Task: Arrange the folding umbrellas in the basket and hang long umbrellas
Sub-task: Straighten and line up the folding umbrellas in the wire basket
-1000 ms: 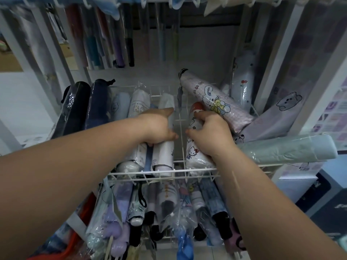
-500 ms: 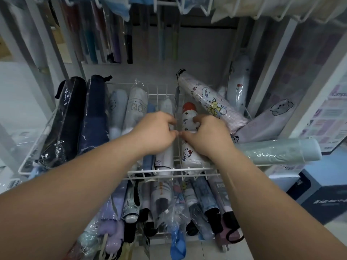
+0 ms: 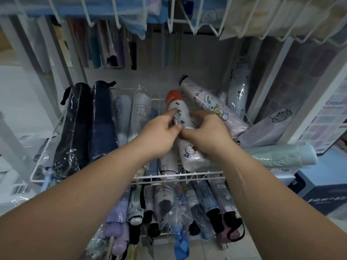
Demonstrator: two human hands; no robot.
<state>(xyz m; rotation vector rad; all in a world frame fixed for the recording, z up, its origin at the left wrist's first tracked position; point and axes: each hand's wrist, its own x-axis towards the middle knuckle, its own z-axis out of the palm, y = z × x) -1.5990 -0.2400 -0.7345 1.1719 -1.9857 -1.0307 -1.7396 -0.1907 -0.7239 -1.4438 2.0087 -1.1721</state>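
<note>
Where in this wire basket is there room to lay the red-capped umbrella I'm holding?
Bare wire shows between the grey umbrella and the red-capped umbrella, toward the basket back. Left is packed with dark umbrellas; right, the pink umbrella and mint umbrella lie crosswise.

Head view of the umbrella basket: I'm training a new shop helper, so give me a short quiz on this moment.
1. True or false: the left hand and the right hand both hold the red-capped white umbrella.
2. The mint-green umbrella lies: A) at the wire basket's right side; B) at its left end; C) on the top rack.
3. What colour is the leftmost umbrella in the basket?
Key: 1 true; 2 A; 3 black.
</note>
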